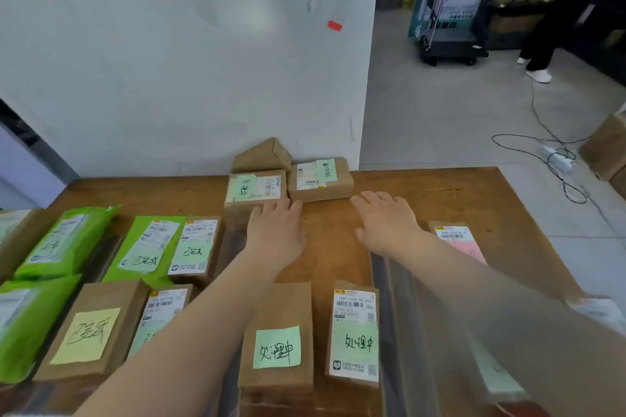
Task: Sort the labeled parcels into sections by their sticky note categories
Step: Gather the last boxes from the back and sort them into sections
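Both hands are out over the brown wooden table (pixel 423 186) with fingers spread flat, nothing gripped in either one. The left hand (pixel 276 230) has its fingertips right at the near edge of a small brown cardboard box with a pale green sticky note and a white shipping label (pixel 255 191), looks like touching it but hard to say for sure. The right hand (pixel 386 220) hovers over bare wood just in front of a second brown cardboard box with a green note stuck across its label (pixel 320 179), not touching it. Behind those two, a plain brown wedge-shaped carton (pixel 262 156) leans against the white wall (pixel 169 61). Closer to the camera, between the forearms, sit two flat brown parcels side by side, one with a green handwritten note only (pixel 276 337) and one with a label plus a green note (pixel 354 332). Off to the left is a cluster: bright green plastic mailer bags (pixel 64 244), a brown box with a yellow handwritten note (pixel 91 332), and a couple more labelled parcels with pale green notes (pixel 196 250). Far right, partly under the right forearm, a flat parcel with a pink note (pixel 457 239). In the background a person's legs in dark trousers and white shoes (pixel 538 54) stand near a black trolley (pixel 447 47)
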The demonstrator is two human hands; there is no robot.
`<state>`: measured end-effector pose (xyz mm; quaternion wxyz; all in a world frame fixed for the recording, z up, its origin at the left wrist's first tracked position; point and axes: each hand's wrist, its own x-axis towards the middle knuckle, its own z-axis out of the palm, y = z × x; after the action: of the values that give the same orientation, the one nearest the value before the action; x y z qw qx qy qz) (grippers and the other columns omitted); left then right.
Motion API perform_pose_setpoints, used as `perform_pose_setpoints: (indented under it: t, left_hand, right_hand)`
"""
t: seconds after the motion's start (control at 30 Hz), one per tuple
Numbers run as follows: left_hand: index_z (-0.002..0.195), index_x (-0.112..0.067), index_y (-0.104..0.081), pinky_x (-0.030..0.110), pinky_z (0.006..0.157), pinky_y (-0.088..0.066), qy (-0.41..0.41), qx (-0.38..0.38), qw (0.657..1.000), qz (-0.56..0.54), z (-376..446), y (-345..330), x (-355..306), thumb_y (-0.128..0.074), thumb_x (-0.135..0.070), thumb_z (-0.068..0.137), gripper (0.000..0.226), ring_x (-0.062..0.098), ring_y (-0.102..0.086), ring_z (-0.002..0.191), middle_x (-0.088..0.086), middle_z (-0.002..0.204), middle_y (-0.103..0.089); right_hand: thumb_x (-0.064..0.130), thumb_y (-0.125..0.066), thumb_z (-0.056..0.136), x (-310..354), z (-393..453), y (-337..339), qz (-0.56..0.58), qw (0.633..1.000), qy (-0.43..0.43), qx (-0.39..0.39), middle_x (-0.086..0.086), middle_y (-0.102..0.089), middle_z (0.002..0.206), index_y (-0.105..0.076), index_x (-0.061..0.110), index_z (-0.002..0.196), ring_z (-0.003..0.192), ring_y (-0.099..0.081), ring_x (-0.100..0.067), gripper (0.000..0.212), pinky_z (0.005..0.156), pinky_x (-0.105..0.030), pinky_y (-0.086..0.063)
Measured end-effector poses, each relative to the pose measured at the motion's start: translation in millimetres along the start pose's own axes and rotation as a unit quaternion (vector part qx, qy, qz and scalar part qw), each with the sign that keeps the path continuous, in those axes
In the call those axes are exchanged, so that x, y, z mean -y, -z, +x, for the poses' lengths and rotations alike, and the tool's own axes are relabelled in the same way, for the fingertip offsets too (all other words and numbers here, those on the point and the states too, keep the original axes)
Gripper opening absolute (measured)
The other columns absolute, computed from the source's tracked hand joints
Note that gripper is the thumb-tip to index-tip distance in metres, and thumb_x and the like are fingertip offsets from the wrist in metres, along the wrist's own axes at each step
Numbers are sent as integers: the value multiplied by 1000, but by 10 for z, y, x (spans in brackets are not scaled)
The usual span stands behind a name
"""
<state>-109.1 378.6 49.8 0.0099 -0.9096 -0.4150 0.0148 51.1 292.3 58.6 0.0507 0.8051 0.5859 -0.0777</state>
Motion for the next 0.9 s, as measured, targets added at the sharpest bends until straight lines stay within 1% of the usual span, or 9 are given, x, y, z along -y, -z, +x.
perform_pose_setpoints:
  t: [0.23,0.37,0.5,0.6,0.67,0.73,0.8,0.87,0.9]
  left_hand:
    - [139,-16,-33,40,106,-32,-38,31,999,19,828,-411,-8,-46,-29,91,51,26,-39,128,4,140,-42]
    - [142,-16,-29,41,104,-33,-42,45,998,16,1335,-698,3,-46,-27,91,54,27,-39,128,5,141,-41]
    - [140,-18,-31,41,100,-36,-43,44,998,14,1763,-955,30,-43,-33,94,50,28,-42,124,6,139,-43]
    - [138,-18,-33,43,98,-36,-14,45,999,8,1989,-1077,78,-36,-44,96,50,31,-45,121,7,136,-45]
    - [134,-17,-36,42,93,-38,18,53,998,18,2088,-1126,85,-33,-47,96,49,33,-48,115,8,131,-47]
    - [132,-15,-39,39,84,-38,42,56,997,42,2161,-1156,62,-33,-47,97,49,33,-51,109,9,126,-49]
    - [130,-14,-41,35,75,-34,51,54,995,63,2217,-1171,30,-34,-47,96,47,30,-55,102,9,120,-51]
    - [129,-14,-43,34,72,-34,61,56,994,69,2254,-1188,13,-34,-47,96,47,28,-55,100,8,117,-52]
    - [129,-14,-43,34,73,-36,70,58,994,60,2264,-1205,7,-35,-47,96,47,29,-55,101,9,117,-52]
  right_hand:
    - [32,-46,94,-225,713,-281,25,999,-8,33,-4,-29,152,-23,17,147,137,-31,-25,60,108,-41,-31]
    - [33,-47,94,-365,1218,-458,99,993,-42,49,-5,-33,148,-26,17,147,132,-37,-26,59,103,-40,-39]
    - [25,-56,92,-428,1687,-580,248,966,-70,17,-7,-46,138,-38,15,140,124,-47,-24,52,96,-33,-41]
    - [24,-58,90,-425,2021,-661,339,934,-111,3,-7,-53,133,-44,11,133,118,-52,-23,47,81,-26,-39]
    - [28,-58,90,-420,2216,-730,375,916,-144,20,-8,-52,133,-41,9,133,117,-52,-24,50,80,-26,-39]
    - [30,-58,90,-422,2365,-802,398,902,-165,32,-8,-54,131,-43,8,130,114,-53,-24,48,78,-28,-42]
    - [29,-58,91,-427,2452,-853,416,892,-176,36,-8,-55,130,-44,7,129,113,-54,-23,46,76,-28,-43]
    - [27,-58,91,-437,2494,-889,429,885,-177,39,-8,-56,130,-46,8,128,114,-55,-23,43,78,-28,-44]
    - [26,-58,91,-446,2506,-910,438,881,-176,42,-8,-57,130,-48,8,127,115,-55,-23,41,82,-29,-45]
